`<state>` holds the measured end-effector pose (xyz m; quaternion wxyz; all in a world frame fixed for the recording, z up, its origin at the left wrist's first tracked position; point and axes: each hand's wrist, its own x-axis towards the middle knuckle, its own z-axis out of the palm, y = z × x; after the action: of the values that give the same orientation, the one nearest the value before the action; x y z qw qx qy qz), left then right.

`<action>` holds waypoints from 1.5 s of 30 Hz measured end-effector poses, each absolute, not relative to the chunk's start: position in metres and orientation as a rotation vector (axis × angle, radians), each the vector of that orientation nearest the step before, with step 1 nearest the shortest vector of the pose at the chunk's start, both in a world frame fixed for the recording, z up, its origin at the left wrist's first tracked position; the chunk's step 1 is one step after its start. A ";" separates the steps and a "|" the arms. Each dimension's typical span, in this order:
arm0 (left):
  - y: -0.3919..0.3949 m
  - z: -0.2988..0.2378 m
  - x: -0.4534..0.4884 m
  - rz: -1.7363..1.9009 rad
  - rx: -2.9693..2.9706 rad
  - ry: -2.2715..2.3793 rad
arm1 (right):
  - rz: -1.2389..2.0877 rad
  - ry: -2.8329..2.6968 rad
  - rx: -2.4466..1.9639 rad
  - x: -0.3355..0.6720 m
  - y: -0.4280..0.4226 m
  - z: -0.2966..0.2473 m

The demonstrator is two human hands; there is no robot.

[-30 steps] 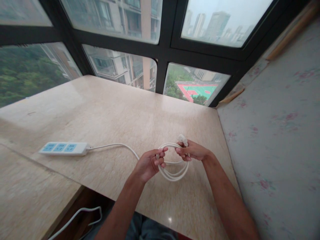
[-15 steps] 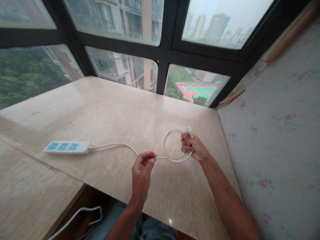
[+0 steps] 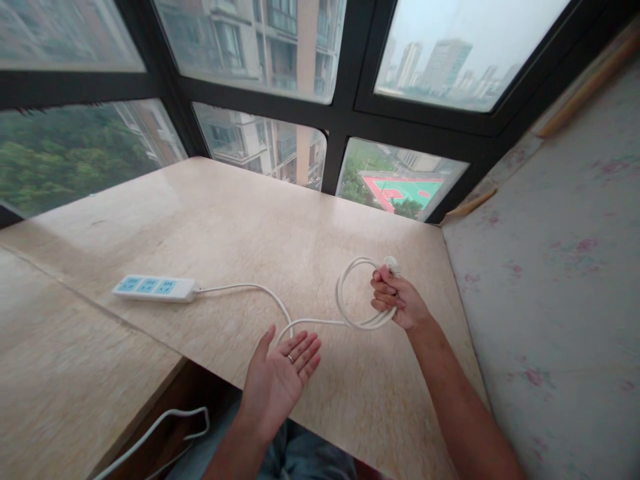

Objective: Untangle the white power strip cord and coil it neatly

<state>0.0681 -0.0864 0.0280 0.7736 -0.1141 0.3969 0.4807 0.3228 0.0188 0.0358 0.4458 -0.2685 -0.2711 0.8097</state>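
A white power strip (image 3: 156,288) with blue socket faces lies on the stone sill at the left. Its white cord (image 3: 250,287) runs right, bends near my left hand (image 3: 283,380) and continues into a round coil (image 3: 341,293). My right hand (image 3: 400,299) is closed around the coil's right side, with the white plug (image 3: 391,265) sticking out above the thumb. Palm up and fingers spread, my left hand holds nothing; a ring shows on one finger. Part of the cord passes just behind its fingertips, and I cannot tell whether they touch.
The beige stone sill (image 3: 240,227) reaches to dark window frames (image 3: 335,153) at the back. A flowered wall (image 3: 550,320) bounds the right. Below the front edge, another white cable (image 3: 150,430) hangs beside my legs (image 3: 310,453).
My left hand has let go of the cord, turned palm up and opened, moving down slightly. The cord now loops loosely behind it. My right hand still grips the coil. The view has shifted a little.
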 end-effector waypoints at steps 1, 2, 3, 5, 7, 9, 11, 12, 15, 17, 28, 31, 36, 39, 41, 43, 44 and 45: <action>-0.087 0.032 0.066 1.019 -0.306 0.846 | 2.021 -0.694 -0.648 0.325 0.017 0.041; -0.088 0.034 0.065 1.005 -0.355 0.842 | 2.039 -0.719 -0.625 0.327 0.014 0.047; -0.089 0.035 0.065 0.994 -0.393 0.844 | 2.061 -0.748 -0.597 0.330 0.011 0.053; -0.091 0.034 0.066 0.971 -0.443 0.862 | 2.109 -0.808 -0.527 0.334 0.002 0.068; -0.092 0.030 0.068 0.959 -0.464 0.894 | 2.141 -0.861 -0.441 0.339 -0.010 0.083; -0.092 0.027 0.072 0.959 -0.449 0.923 | 2.150 -0.894 -0.369 0.344 -0.024 0.098; -0.092 0.025 0.074 0.933 -0.403 0.927 | 2.145 -0.922 -0.341 0.351 -0.037 0.109; -0.092 0.025 0.075 0.916 -0.366 0.922 | 2.132 -0.937 -0.346 0.355 -0.042 0.113; -0.087 0.024 0.080 0.891 -0.173 0.888 | 2.099 -1.014 -0.502 0.367 -0.050 0.116; -0.079 0.023 0.083 0.910 0.010 0.856 | 2.081 -1.083 -0.675 0.374 -0.048 0.113; -0.029 0.001 0.109 1.250 0.417 0.704 | 2.239 -1.015 -0.792 0.368 -0.007 0.075; -0.023 -0.001 0.111 1.352 0.228 0.689 | 2.239 -1.028 -0.833 0.367 -0.001 0.063; -0.010 0.001 0.115 1.384 0.113 0.704 | 2.320 -1.050 -0.885 0.357 0.004 0.044; -0.003 0.004 0.116 1.397 -0.029 0.689 | 2.379 -1.064 -0.876 0.347 0.006 0.036; -0.002 0.006 0.117 1.367 -0.161 0.697 | 2.414 -1.062 -0.858 0.340 0.006 0.032; -0.006 0.008 0.119 1.300 -0.232 0.740 | 2.440 -1.050 -0.829 0.336 0.007 0.029; -0.009 0.009 0.120 1.271 -0.238 0.763 | 2.448 -1.041 -0.811 0.336 0.007 0.029; -0.013 0.011 0.120 1.249 -0.227 0.778 | 2.452 -1.030 -0.792 0.336 0.008 0.028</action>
<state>0.1202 -0.0126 0.0107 0.7355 -0.1035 0.3539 0.5684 0.3363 0.0075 0.0280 0.1820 -0.2806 -0.3650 0.8689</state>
